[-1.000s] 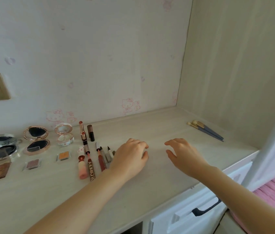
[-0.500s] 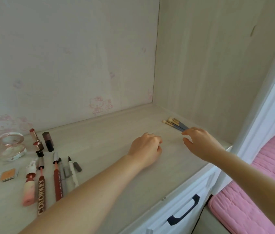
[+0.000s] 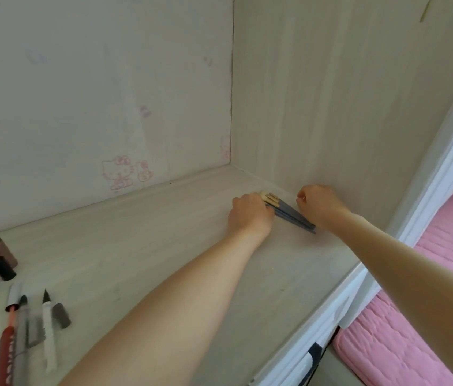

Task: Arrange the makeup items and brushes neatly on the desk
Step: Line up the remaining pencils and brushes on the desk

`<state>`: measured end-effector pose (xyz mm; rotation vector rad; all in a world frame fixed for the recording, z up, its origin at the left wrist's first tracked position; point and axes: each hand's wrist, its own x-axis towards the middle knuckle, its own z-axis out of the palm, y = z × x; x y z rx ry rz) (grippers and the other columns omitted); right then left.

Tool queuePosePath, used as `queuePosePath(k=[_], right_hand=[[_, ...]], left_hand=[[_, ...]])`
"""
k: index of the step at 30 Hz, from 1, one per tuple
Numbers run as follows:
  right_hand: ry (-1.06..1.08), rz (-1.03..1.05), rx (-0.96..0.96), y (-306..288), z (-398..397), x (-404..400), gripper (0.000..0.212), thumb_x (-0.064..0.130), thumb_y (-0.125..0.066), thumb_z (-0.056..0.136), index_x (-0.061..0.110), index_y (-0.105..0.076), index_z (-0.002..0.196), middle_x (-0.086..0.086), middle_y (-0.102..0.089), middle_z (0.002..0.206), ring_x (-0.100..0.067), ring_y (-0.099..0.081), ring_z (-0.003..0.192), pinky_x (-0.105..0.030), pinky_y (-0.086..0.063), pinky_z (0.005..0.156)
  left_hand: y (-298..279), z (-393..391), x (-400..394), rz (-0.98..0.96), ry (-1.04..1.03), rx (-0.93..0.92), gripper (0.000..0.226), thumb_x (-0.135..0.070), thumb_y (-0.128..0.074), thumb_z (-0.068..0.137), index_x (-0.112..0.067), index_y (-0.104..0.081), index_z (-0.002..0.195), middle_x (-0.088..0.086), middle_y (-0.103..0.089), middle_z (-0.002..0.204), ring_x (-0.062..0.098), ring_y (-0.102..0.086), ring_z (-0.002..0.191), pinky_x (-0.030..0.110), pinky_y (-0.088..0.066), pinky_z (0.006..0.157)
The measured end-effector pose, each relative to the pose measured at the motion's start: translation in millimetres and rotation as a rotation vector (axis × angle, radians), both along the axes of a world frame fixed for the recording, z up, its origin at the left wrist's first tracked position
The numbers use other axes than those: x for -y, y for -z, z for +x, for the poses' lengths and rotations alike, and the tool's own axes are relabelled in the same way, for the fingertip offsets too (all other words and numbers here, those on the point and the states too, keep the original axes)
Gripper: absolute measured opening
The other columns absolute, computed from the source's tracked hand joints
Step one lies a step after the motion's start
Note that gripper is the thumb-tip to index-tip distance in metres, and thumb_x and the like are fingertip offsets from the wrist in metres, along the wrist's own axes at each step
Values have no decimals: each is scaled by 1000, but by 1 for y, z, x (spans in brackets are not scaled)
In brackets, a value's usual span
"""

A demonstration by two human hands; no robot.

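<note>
Both hands have reached the brushes (image 3: 289,211) lying at two o'clock on the worktop (image 3: 164,240). The left hand (image 3: 250,215) curls onto the bristle ends; the right hand (image 3: 320,203) curls by the handles, its grip unclear.

head view, downward, near desk (image 3: 164,246)

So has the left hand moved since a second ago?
Yes. The left hand went right across the desk, away from the pens, to the brushes by the side wall.
</note>
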<state>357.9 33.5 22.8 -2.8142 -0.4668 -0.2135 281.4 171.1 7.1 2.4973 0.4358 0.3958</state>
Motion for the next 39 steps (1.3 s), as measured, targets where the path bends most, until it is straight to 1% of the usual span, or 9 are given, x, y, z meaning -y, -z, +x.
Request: queuePosePath(k=[8, 14, 17, 21, 27, 30, 34, 37, 39], right_hand=[[-24, -2, 20, 8, 4, -13, 23, 24, -52, 95, 10, -70, 96, -14, -68, 95, -33, -62, 86, -39, -53, 77], [-23, -21, 33, 10, 3, -12, 21, 9, -51, 91, 8, -71, 98, -15, -68, 96, -34, -63, 88, -37, -53, 76], [-13, -36, 15, 8, 3, -9, 19, 4, -50, 90, 3, -67, 99, -19, -66, 97, -36, -63, 89, -37, -54, 76], [-17, 2, -41, 5, -1, -2, 14, 5, -52, 89, -2, -62, 95, -20, -63, 93, -34, -60, 83, -33, -49, 69], [25, 192, -38, 1, -7, 3, 19, 8, -49, 93, -3, -49, 108, -20, -56, 99, -29, -50, 79, -30, -39, 67], [57, 230, -84, 2, -4, 2, 21, 9, -43, 96, -3, -49, 113, -20, -58, 105, -29, -51, 83, -30, -38, 68], [83, 356, -105, 7, 3, -3, 20, 16, -46, 95, -1, -56, 102, -10, -55, 83, -19, -47, 62, -28, -34, 52], [83, 383, -121, 8, 7, -11, 22, 26, -60, 90, 5, -57, 85, -6, -56, 75, -17, -48, 59, -28, -42, 60], [72, 373, -129, 8, 10, -15, 30, 33, -68, 85, 9, -55, 72, -2, -54, 65, -16, -49, 57, -30, -45, 64]], left_hand=[[9, 28, 11, 110, -132, -31, 38, -40, -50, 91, -13, -52, 119, 7, -55, 125, 29, -41, 120, 36, -37, 90], [7, 32, 14, 78, -171, -77, 47, -42, -54, 85, -12, -45, 119, 9, -55, 124, 29, -39, 120, 35, -34, 89], [4, 31, 7, 44, -141, -90, 49, -31, -55, 86, -11, -35, 125, 11, -56, 122, 30, -45, 117, 35, -38, 83], [-4, 28, -11, 27, -118, -149, 56, -12, -52, 89, -3, -26, 138, 15, -48, 132, 33, -49, 120, 35, -44, 93], [-15, 24, -20, 128, -62, -171, 32, -7, -52, 90, -4, -51, 121, 14, -53, 123, 31, -55, 112, 31, -48, 86], [-22, 25, -20, -56, -85, -121, 22, -17, -60, 88, -5, -55, 105, 14, -60, 111, 31, -61, 102, 31, -49, 76], [-29, 30, -14, -392, -87, -37, 23, -18, -50, 94, -5, -45, 75, 20, -67, 96, 35, -68, 76, 31, -51, 61], [-23, 34, -6, -367, -103, -31, 27, -22, -39, 99, -1, -56, 100, 20, -61, 116, 34, -60, 104, 27, -40, 72], [-17, 37, -1, -351, -111, -41, 36, -26, -39, 99, 0, -54, 117, 18, -57, 125, 33, -55, 113, 25, -37, 77]])
